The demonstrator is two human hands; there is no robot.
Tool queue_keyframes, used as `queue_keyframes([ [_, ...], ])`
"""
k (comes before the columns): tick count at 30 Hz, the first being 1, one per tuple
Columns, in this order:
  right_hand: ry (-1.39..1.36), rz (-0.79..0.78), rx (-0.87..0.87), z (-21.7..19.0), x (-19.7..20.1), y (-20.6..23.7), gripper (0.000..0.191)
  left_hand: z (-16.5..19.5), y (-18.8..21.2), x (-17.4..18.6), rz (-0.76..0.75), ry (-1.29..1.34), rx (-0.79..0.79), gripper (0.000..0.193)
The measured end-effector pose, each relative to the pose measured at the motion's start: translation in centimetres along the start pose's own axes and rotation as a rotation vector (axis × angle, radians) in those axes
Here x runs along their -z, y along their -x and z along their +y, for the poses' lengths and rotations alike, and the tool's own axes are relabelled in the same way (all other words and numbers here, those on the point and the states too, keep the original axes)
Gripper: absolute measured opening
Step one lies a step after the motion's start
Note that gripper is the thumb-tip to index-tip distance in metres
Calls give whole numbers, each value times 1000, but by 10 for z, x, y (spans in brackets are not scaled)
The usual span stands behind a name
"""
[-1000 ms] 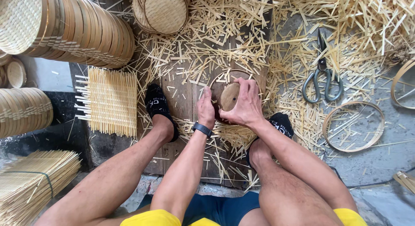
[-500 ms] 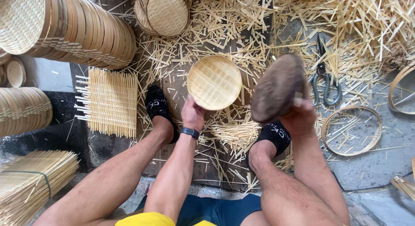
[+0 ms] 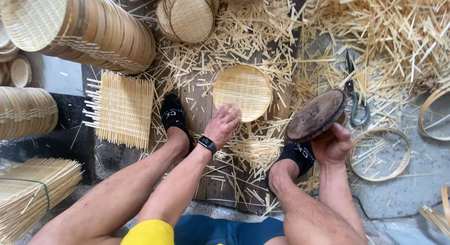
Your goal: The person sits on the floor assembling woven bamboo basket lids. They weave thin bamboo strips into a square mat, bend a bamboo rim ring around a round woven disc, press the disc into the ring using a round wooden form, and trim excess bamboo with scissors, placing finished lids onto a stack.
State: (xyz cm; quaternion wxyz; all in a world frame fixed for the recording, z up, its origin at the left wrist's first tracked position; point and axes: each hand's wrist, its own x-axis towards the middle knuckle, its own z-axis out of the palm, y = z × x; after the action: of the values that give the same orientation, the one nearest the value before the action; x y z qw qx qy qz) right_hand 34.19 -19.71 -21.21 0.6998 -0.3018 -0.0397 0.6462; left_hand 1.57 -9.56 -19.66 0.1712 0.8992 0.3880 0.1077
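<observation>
The left hand point(image 3: 221, 125) rests its fingertips on the near edge of a small round woven tray point(image 3: 242, 92), fingers loosely curled and not clamped around it; the tray lies flat on a wooden board point(image 3: 199, 102) between the feet, among scattered bamboo slivers point(image 3: 389, 34); the right hand point(image 3: 333, 144) grips a dark round wooden block point(image 3: 316, 115) from below, holding it tilted above the right foot; scissors point(image 3: 354, 99) lie just beyond the block; a bamboo hoop point(image 3: 380, 153) lies right of that hand; a square woven mat point(image 3: 123, 109) lies left of the left foot; stacked trays point(image 3: 101, 31) stand at the top left
</observation>
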Motion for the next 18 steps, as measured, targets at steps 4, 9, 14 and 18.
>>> queue_keyframes([
  [4, 70, 56, -48, 5, -3, -5, 55, -28, -7, 26, 23, -24, -302, 46],
  [9, 103, 57, -74, 10, -13, -9, 59, -107, -32, 130, 281, -404, -322, 29],
  [14, 153, 48, -108, 17, -14, -5, 55, -203, -32, 266, 566, -619, 71, 20],
  [18, 167, 18, -100, 19, -17, -5, 49, -233, -1, 309, 516, -658, 298, 8],
])
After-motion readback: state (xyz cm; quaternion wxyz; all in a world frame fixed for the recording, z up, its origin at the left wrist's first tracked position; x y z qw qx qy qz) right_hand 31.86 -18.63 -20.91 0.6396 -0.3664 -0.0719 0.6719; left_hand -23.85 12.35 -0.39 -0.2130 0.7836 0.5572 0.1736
